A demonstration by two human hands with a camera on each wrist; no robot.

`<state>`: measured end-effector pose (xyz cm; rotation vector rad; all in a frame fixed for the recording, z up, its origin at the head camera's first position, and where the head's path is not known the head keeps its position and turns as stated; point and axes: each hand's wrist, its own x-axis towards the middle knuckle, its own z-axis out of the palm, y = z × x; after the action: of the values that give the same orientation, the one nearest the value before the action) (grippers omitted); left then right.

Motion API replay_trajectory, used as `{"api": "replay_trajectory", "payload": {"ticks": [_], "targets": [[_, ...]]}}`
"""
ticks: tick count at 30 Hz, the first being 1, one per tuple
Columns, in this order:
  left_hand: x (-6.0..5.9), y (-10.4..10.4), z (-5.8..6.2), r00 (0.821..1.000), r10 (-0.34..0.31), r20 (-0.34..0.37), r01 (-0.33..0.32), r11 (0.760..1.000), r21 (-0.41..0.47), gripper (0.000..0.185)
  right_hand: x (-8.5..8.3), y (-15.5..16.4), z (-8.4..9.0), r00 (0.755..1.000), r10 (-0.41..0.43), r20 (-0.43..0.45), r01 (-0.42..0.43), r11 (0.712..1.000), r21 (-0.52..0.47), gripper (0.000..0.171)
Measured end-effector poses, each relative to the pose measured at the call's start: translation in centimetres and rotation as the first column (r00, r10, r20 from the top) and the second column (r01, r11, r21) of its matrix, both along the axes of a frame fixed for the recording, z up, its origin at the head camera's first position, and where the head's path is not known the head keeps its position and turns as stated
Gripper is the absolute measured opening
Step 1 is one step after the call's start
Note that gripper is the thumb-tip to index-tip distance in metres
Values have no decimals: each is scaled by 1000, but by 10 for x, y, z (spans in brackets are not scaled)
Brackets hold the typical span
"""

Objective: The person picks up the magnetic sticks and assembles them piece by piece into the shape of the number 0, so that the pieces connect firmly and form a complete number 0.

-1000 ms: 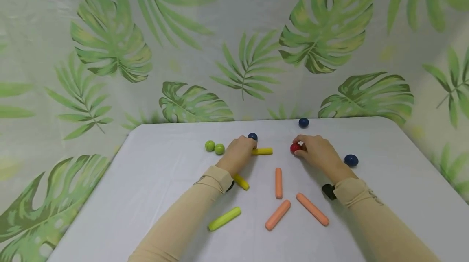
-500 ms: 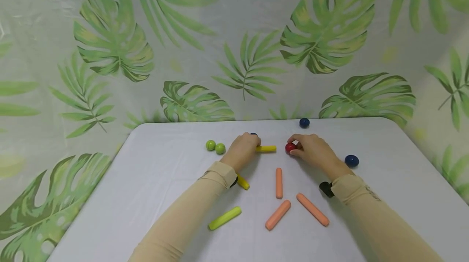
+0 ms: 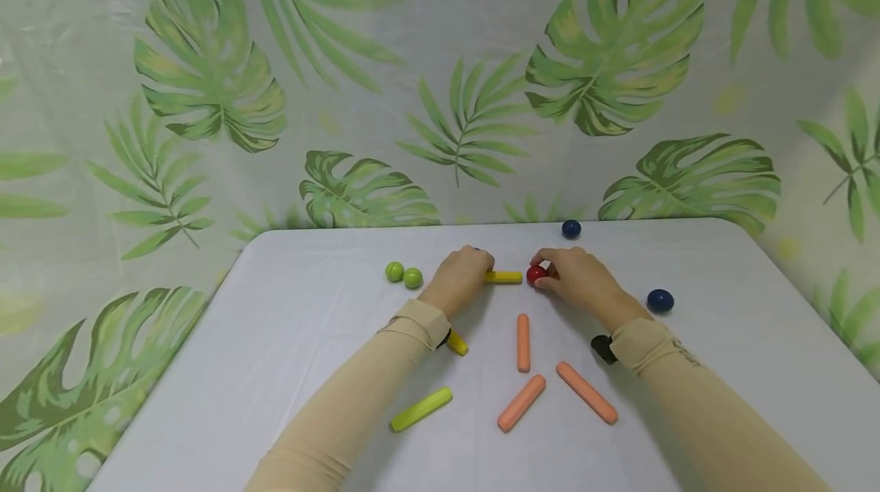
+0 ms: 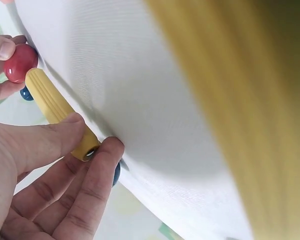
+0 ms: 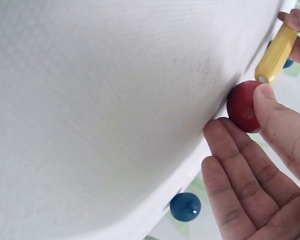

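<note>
Left hand (image 3: 459,276): fingers (image 4: 92,190) pinch ribbed yellow stick (image 3: 505,276) by one end, toward far side of white worktop (image 3: 309,324). Right hand (image 3: 584,278): fingers grip red ball (image 3: 535,276) just beside stick's other end; touching or not, can't tell. Three salmon sticks (image 3: 523,343) lie in foreground; two green balls (image 3: 412,278) off left.

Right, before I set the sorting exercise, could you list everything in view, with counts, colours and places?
White cloth-covered table: 1, white, under the objects
Leaf-print backdrop: 1, pale with green leaves, behind the table
Glossy red ball: 1, red, pinched in the right hand
Ridged yellow sticks: 2, yellow, one pinched in the left hand, one partly hidden by that wrist
Glossy blue balls: 3, blue, far edge, right side, behind the left hand
Round green balls: 2, green, left of the left hand
Orange sticks: 3, orange, between the forearms
Lime stick: 1, yellow-green, left of the orange sticks
Long sleeves: 2, beige, on the forearms
</note>
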<state>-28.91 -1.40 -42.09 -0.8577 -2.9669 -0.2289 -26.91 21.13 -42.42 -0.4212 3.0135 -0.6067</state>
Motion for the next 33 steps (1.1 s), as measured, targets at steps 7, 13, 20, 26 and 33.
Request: {"api": "replay_trajectory", "payload": {"ticks": [7, 13, 20, 26, 33], "targets": [[-1, 5, 4, 1000, 4, -7, -4, 1000, -10, 21, -2, -1, 4, 1000, 19, -12, -19, 1000, -1, 28], [-1, 6, 6, 1000, 3, -19, -3, 1000, 1, 19, -4, -3, 7, 1000, 18, -2, -18, 1000, 18, 25], [-2, 5, 4, 1000, 6, -24, -5, 1000, 13, 19, -6, -5, 11, 1000, 8, -1, -8, 999, 39, 24], [-2, 2, 5, 1000, 17, 15, -18, 999, 35, 22, -5, -3, 9, 1000, 2, -8, -2, 999, 35, 23], [-2, -5, 13, 998, 26, 62, -32, 994, 103, 21, -2, -3, 5, 1000, 5, -4, -4, 999, 40, 25]]}}
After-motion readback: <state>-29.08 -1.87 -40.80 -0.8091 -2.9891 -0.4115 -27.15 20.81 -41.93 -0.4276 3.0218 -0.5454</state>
